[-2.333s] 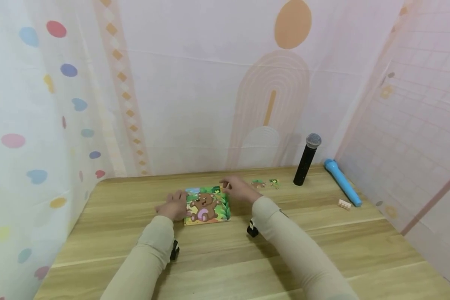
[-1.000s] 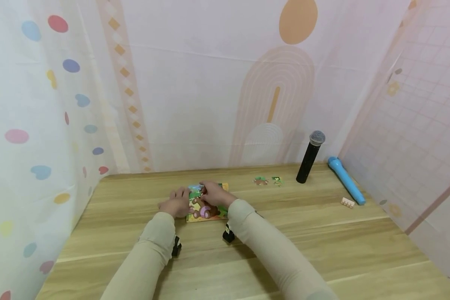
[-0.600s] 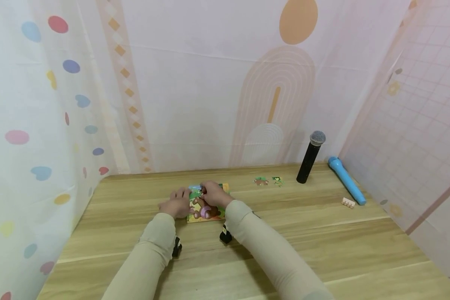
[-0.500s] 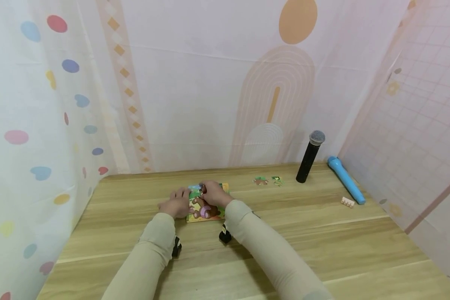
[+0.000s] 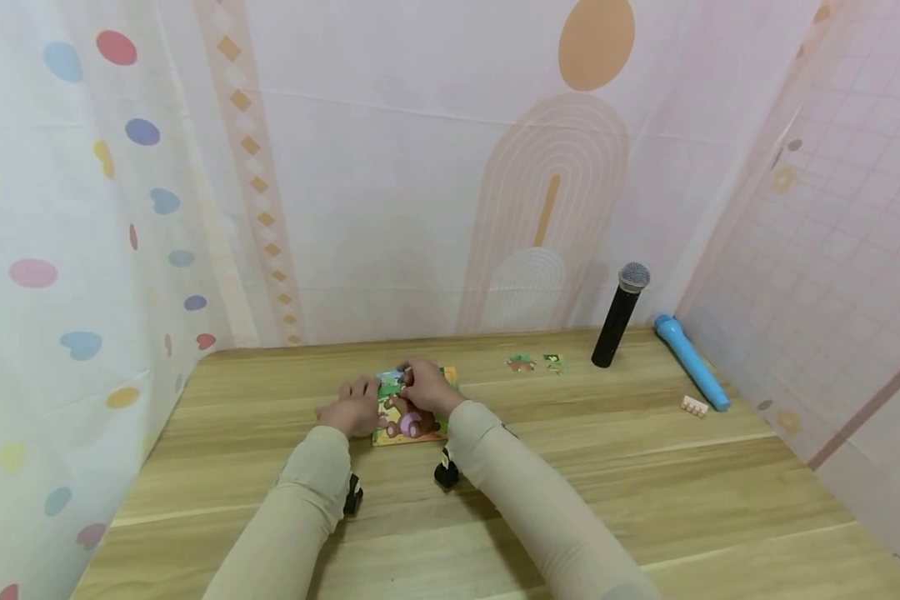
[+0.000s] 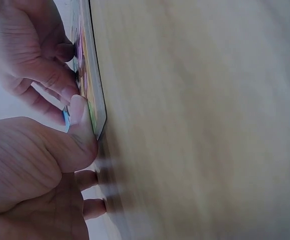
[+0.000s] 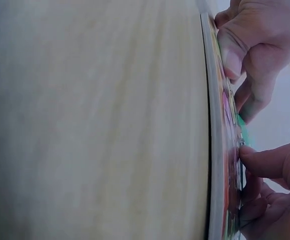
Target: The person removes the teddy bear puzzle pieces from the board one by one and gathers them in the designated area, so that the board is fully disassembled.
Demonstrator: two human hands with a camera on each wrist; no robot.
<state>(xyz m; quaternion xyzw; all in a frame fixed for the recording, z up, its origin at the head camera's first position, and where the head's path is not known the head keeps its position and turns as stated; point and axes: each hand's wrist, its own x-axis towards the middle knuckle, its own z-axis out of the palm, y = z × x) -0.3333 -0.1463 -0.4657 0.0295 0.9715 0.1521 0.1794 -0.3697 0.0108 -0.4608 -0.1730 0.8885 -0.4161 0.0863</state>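
Note:
A flat jigsaw puzzle board (image 5: 412, 433) with a cartoon bear lies on the wooden table, partly hidden by both hands. My left hand (image 5: 351, 408) rests at its left side, fingers spread; the left wrist view shows the thumb (image 6: 77, 115) pressing the board's corner. Over the upper middle of the board, my right hand (image 5: 431, 387) has thumb and fingers bent together around a small brown puzzle piece (image 5: 408, 378) at the bear's head. In the right wrist view, the right hand (image 7: 280, 175) touches the board's face with its fingertips.
Several loose puzzle pieces (image 5: 521, 363) lie at the back of the table, right of the board. A black microphone (image 5: 613, 325) stands upright farther right. Beyond it lie a blue toy microphone (image 5: 692, 362) and a pale pink toy block (image 5: 694, 407). A patterned curtain (image 5: 390, 208) hangs behind.
My right hand has moved left from the board's upper right corner onto its middle, then stayed nearly still over the last second. My left hand keeps its place at the left edge.

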